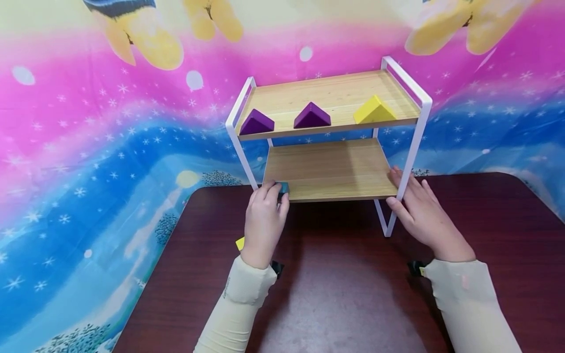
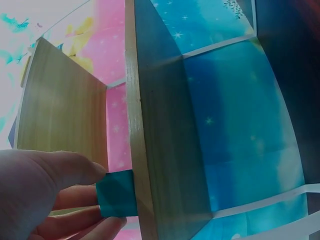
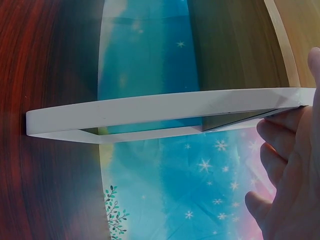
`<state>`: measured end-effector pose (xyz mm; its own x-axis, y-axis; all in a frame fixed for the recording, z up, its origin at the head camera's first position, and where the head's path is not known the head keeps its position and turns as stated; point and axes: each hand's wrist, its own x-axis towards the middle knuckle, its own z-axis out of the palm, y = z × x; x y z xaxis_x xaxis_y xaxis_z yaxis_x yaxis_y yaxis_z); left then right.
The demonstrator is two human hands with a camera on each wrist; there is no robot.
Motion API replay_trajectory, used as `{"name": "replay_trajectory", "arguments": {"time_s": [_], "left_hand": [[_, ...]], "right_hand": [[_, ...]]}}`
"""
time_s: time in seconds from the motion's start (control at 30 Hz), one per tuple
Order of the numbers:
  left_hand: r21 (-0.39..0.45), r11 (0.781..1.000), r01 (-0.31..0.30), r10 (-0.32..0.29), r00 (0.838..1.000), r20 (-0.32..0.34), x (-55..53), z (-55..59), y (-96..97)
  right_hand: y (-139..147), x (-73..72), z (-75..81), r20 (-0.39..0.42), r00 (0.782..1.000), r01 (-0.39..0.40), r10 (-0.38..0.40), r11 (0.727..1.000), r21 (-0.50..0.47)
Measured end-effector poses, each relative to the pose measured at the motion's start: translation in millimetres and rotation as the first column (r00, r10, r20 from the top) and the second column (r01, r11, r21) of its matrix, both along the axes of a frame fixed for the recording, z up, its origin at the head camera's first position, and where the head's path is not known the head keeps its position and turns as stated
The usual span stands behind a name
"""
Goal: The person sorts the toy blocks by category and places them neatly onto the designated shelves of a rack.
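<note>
Left hand (image 1: 263, 220) pinches a square-faced teal block (image 2: 117, 195); right hand (image 1: 428, 218), unclenched, touches the smooth white frame (image 1: 413, 147).

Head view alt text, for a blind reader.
At a two-tier shelf, a person's left hand holds a teal block by the front left of the lower board; the right hand touches the right front post. Two purple triangular blocks and a yellow one line the front of the upper board; a dark table lies below.

- Rack (image 1: 326, 90), lower board (image 1: 335, 169): open from the front, but left hand (image 1: 266, 211) and teal block (image 1: 284, 187) occupy its left corner.
- Rack's top front: three blocks (image 1: 312, 116), gaps between.
- Rack's right post (image 1: 414, 147): right hand (image 1: 423, 211) blocks passage low down.
</note>
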<state>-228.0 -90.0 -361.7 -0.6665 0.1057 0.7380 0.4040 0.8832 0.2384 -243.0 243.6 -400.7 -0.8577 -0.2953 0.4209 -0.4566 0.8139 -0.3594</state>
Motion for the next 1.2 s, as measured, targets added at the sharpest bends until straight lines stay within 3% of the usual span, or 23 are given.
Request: {"name": "replay_trajectory", "arguments": {"time_s": [0.33, 0.6, 0.83, 0.97, 1.2], "left_hand": [[0.011, 1.0, 0.003, -0.003, 0.998, -0.063, -0.3, -9.0, -2.6], [0.086, 0.996, 0.017, -0.01, 0.997, -0.081, 4.5, -18.2, -8.6], [0.11, 0.994, 0.029, -0.017, 0.995, -0.101, 10.5, -14.3, -13.7], [0.112, 0.993, 0.028, -0.019, 0.997, -0.079, 15.1, -10.5, -17.8], [0.105, 0.994, -0.001, -0.001, 1.0, 0.024, 23.2, -4.5, -24.4]], "right_hand": [[-1.0, -0.8, 0.2, 0.01, 1.0, -0.001, 0.001, 1.0, -0.004], [-1.2, -0.9, 0.3, 0.008, 1.0, -0.006, 0.006, 1.0, -0.005], [-0.8, 0.4, 0.6, 0.008, 1.0, 0.007, -0.007, 1.0, -0.001], [-1.7, 0.8, -0.1, 0.015, 1.0, 0.011, -0.011, 1.0, 0.005], [-2.3, -0.7, -0.6, 0.004, 1.0, 0.008, -0.008, 1.0, 0.008]]}}
